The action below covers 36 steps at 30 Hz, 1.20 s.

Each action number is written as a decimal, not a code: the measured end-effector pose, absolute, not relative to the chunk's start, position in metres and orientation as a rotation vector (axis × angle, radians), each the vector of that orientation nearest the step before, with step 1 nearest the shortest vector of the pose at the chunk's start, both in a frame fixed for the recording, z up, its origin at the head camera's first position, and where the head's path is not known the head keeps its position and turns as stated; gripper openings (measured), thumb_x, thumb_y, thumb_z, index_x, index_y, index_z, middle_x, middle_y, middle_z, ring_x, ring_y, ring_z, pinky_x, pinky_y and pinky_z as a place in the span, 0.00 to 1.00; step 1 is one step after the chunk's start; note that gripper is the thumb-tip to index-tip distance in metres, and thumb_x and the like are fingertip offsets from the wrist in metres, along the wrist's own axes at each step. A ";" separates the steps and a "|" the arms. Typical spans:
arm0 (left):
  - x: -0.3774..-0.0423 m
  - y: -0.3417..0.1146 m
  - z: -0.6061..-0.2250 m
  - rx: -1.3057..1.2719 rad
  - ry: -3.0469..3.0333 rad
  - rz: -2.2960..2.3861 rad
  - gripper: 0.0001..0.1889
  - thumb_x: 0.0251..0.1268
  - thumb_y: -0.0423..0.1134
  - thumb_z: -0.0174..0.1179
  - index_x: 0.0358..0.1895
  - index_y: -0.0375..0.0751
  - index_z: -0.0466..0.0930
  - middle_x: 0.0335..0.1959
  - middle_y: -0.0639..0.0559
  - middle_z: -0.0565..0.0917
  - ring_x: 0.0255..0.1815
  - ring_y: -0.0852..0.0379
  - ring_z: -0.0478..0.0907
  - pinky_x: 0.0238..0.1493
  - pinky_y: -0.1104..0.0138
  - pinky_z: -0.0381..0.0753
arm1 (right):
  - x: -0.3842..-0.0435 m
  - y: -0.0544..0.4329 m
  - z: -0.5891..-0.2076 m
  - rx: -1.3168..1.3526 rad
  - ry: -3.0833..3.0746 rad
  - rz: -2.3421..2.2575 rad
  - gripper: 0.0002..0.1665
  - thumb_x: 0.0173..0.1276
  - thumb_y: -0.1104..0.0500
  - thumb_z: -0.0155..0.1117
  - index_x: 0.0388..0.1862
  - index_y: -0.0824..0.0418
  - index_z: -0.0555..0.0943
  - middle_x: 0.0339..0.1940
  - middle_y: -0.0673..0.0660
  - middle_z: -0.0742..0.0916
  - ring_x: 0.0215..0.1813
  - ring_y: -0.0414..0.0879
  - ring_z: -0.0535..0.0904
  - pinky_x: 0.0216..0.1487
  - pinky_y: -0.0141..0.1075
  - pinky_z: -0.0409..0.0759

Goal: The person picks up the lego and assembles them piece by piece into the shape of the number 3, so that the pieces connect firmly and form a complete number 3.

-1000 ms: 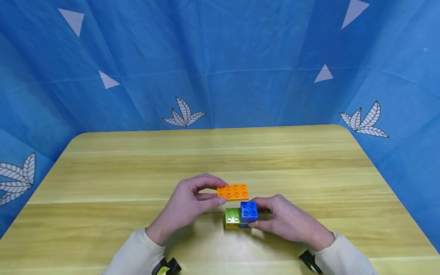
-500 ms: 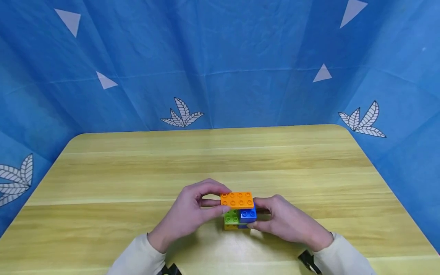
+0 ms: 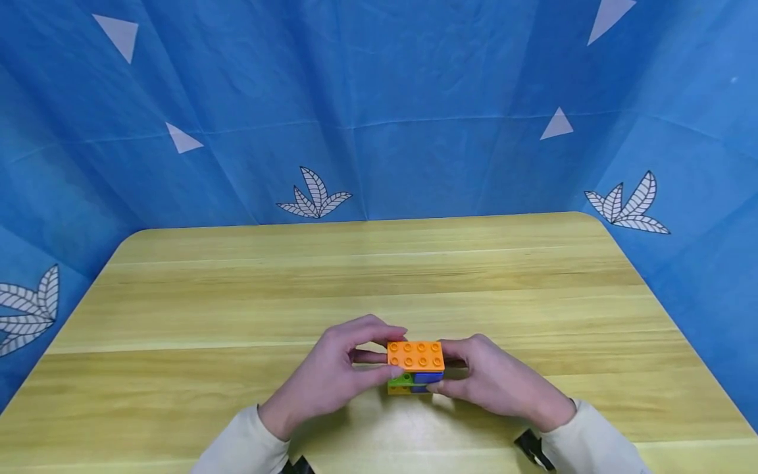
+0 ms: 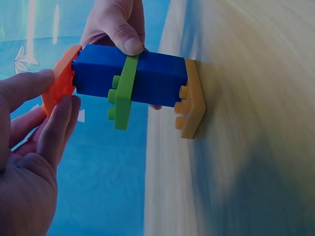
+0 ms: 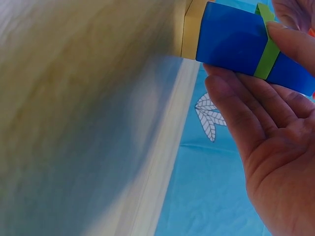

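Observation:
A flat orange toy brick [image 3: 416, 355] with two rows of studs is pinched at its left end by my left hand [image 3: 340, 372]. It lies across the top of a stack of bricks. In the left wrist view the stack shows an upper blue brick [image 4: 98, 70], a flat green brick [image 4: 125, 98], a lower blue brick [image 4: 160, 78] and a flat yellow-orange brick [image 4: 195, 105] at the base. The orange brick's underside is right at the upper blue brick's studs. My right hand [image 3: 494, 382] grips the stack from the right, thumb at the green layer.
The stack stands on a wood-grain table [image 3: 237, 283] near its front. A blue cloth [image 3: 391, 85] with white triangles and leaf prints hangs behind and along the sides. Dark wrist straps [image 3: 535, 449] show at the sleeves.
My left hand has brought the orange brick toward me and slightly right, from behind the stack to over its top, covering the blue brick's studs. My right hand has stayed on the stack.

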State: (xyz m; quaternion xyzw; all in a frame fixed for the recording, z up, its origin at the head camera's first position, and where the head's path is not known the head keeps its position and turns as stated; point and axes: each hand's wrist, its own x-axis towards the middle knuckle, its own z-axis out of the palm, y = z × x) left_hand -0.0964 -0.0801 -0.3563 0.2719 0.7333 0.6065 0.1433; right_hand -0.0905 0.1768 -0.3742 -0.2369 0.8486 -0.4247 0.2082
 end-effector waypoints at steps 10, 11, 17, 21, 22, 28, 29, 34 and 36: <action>-0.096 -0.078 -0.353 0.799 2.195 1.618 0.17 0.59 0.33 0.70 0.53 0.43 0.84 0.45 0.57 0.80 0.45 0.57 0.80 0.46 0.65 0.83 | -0.091 0.177 -0.376 -0.659 2.348 -1.193 0.14 0.66 0.51 0.70 0.49 0.49 0.83 0.44 0.38 0.86 0.46 0.38 0.81 0.49 0.36 0.80; -0.096 -0.078 -0.352 0.794 2.201 1.609 0.17 0.59 0.33 0.70 0.52 0.43 0.84 0.44 0.58 0.80 0.45 0.57 0.80 0.46 0.66 0.83 | -0.092 0.177 -0.377 -0.659 2.347 -1.194 0.14 0.66 0.51 0.70 0.49 0.49 0.83 0.44 0.38 0.86 0.46 0.38 0.81 0.50 0.37 0.80; -0.098 -0.079 -0.349 0.812 2.252 1.531 0.15 0.58 0.34 0.71 0.50 0.46 0.86 0.43 0.61 0.80 0.44 0.58 0.80 0.45 0.67 0.82 | -0.092 0.175 -0.377 -0.673 2.349 -1.183 0.15 0.66 0.51 0.69 0.50 0.51 0.82 0.45 0.39 0.86 0.50 0.38 0.81 0.53 0.40 0.80; -0.100 -0.079 -0.347 0.838 2.276 1.492 0.15 0.57 0.32 0.71 0.49 0.45 0.87 0.42 0.63 0.80 0.43 0.59 0.79 0.45 0.68 0.82 | -0.092 0.175 -0.377 -0.677 2.374 -1.152 0.15 0.66 0.52 0.69 0.51 0.52 0.82 0.45 0.39 0.86 0.50 0.38 0.81 0.52 0.41 0.80; -0.101 -0.079 -0.346 0.842 2.273 1.490 0.15 0.57 0.32 0.71 0.49 0.44 0.87 0.42 0.62 0.79 0.43 0.59 0.79 0.44 0.68 0.83 | -0.092 0.175 -0.377 -0.677 2.379 -1.147 0.15 0.66 0.52 0.69 0.51 0.51 0.82 0.45 0.38 0.86 0.50 0.38 0.81 0.53 0.41 0.80; -0.103 -0.079 -0.345 0.864 2.250 1.486 0.16 0.56 0.30 0.71 0.49 0.42 0.87 0.42 0.60 0.80 0.43 0.59 0.80 0.43 0.67 0.84 | -0.092 0.176 -0.378 -0.699 2.398 -1.123 0.15 0.66 0.50 0.69 0.51 0.51 0.82 0.45 0.37 0.85 0.50 0.37 0.81 0.53 0.39 0.80; -0.103 -0.079 -0.345 0.868 2.248 1.484 0.16 0.56 0.29 0.71 0.49 0.41 0.87 0.42 0.60 0.80 0.43 0.59 0.80 0.43 0.66 0.84 | -0.092 0.176 -0.377 -0.701 2.402 -1.115 0.15 0.66 0.51 0.69 0.51 0.51 0.81 0.44 0.37 0.85 0.49 0.37 0.81 0.52 0.39 0.80; -0.106 -0.078 -0.344 0.858 2.220 1.481 0.15 0.56 0.28 0.70 0.48 0.40 0.87 0.42 0.59 0.80 0.43 0.59 0.80 0.43 0.66 0.84 | -0.091 0.178 -0.372 -0.714 2.403 -1.102 0.20 0.67 0.46 0.68 0.54 0.51 0.80 0.47 0.38 0.85 0.52 0.37 0.80 0.53 0.40 0.79; -0.106 -0.078 -0.344 0.854 2.213 1.479 0.15 0.56 0.27 0.70 0.48 0.40 0.87 0.41 0.59 0.80 0.43 0.58 0.80 0.43 0.66 0.84 | -0.090 0.180 -0.370 -0.726 2.405 -1.123 0.24 0.67 0.43 0.66 0.58 0.49 0.78 0.51 0.38 0.84 0.56 0.38 0.79 0.56 0.41 0.78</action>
